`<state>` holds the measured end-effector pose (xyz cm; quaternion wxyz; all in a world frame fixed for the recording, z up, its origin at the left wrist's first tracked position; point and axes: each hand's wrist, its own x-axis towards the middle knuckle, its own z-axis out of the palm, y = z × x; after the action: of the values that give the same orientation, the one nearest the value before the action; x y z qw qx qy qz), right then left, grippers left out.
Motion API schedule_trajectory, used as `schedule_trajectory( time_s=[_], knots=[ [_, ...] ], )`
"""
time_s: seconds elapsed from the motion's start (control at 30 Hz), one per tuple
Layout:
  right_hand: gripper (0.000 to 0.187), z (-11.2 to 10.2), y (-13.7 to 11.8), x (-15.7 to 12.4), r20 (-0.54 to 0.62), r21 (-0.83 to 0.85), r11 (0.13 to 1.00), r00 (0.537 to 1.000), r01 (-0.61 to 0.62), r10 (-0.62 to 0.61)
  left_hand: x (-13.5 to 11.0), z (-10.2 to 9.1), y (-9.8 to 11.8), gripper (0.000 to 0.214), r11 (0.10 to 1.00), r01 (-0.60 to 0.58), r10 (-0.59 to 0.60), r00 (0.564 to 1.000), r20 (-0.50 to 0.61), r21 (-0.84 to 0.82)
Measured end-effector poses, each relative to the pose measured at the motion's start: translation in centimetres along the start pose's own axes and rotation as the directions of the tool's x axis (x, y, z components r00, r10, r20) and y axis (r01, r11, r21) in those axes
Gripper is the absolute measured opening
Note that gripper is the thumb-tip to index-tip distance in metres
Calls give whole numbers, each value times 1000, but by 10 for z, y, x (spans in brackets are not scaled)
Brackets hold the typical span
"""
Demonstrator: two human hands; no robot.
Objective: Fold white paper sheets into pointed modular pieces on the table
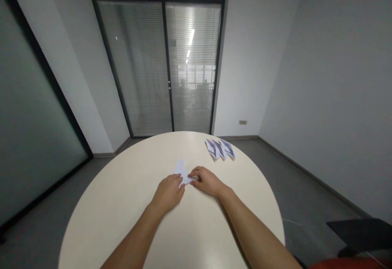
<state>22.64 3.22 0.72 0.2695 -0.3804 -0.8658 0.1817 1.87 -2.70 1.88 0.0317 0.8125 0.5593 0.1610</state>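
Observation:
A small sheet of white folded paper lies on the table between my hands, its upper strip pointing away from me. My left hand holds the paper's left and near side, fingers bent over it and thumb at the near edge. On the right, my right hand pinches the paper's right corner between thumb and fingers. My fingers cover part of the paper, so its full shape is hidden.
Several folded paper pieces lie in an overlapping row at the far right of the round cream table. A black chair part stands at the lower right. Beyond the table is a glass door with blinds.

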Motion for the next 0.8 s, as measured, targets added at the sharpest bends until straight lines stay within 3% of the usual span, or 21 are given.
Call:
schedule_trajectory(
  time_s=[0.4,0.6,0.73,0.8],
  knots=[
    [14,-2,-1,0,-1,-5,988,988,152,-152,3,3,-12,34,974,-142,138,990,-34,-178],
    [14,-8,-10,-1,8,9,985,985,172,-172,3,-3,-8,29,962,-165,157,986,-57,-216],
    [53,-8,-9,-3,12,-8,992,991,130,-130,4,-4,-6,32,958,-140,129,990,-59,-250],
    [63,-7,-6,-3,37,-22,990,990,139,-138,4,-3,-8,32,950,-120,103,992,-75,-288]
  ],
)
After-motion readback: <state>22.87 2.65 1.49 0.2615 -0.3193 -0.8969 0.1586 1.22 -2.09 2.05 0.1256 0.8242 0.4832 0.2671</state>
